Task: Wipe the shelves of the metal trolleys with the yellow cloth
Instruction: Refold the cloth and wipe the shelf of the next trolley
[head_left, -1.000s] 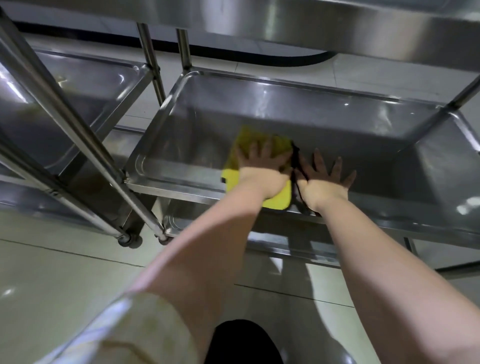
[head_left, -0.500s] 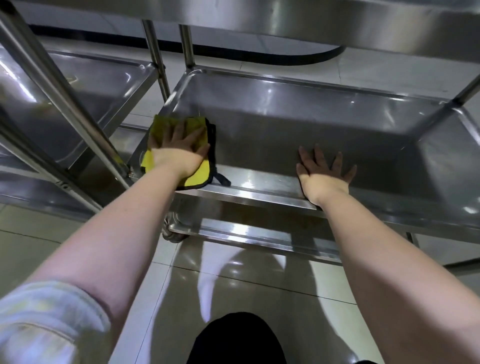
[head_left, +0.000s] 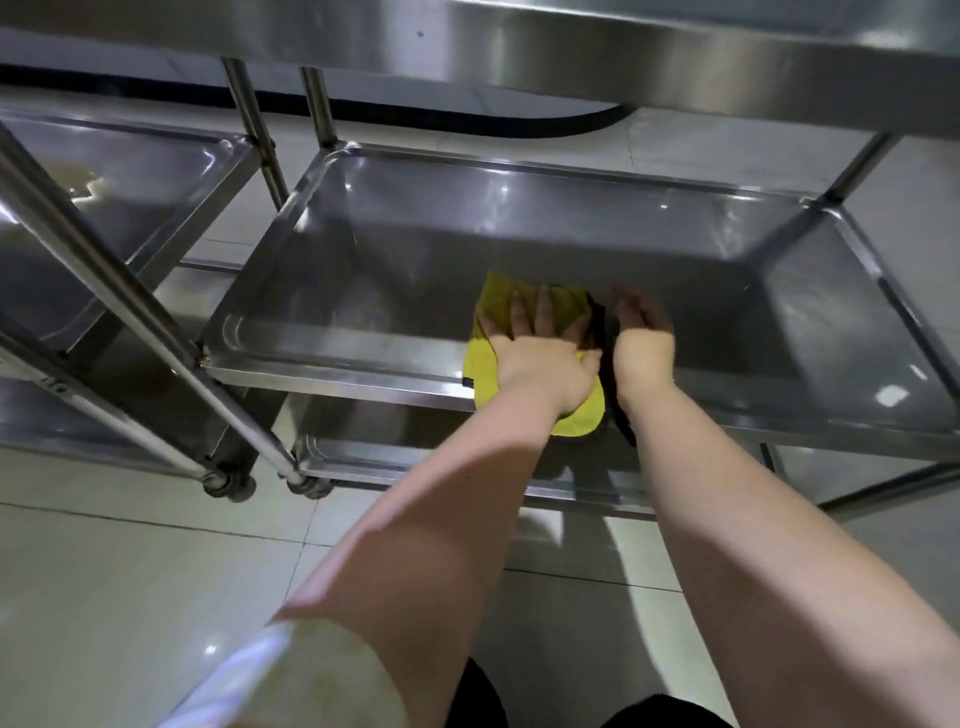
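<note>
Beneath the upper tier of a steel trolley, the middle shelf (head_left: 519, 218) gleams as a person's left hand (head_left: 540, 358), fingers spread flat, presses the yellow cloth (head_left: 493, 317) over its front lip; the soft cloth likely drags easily under the palm. Right hand (head_left: 641, 332) rests open alongside.

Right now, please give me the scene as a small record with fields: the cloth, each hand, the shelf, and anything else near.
cloth: yellow cloth, flat on the shelf, draped over its front edge
left hand: left hand pressed flat on the cloth
right hand: right hand beside the cloth, touching the shelf, holding nothing
shelf: middle shelf of the near trolley
nearby: second trolley to the left, stain on its shelf
</note>
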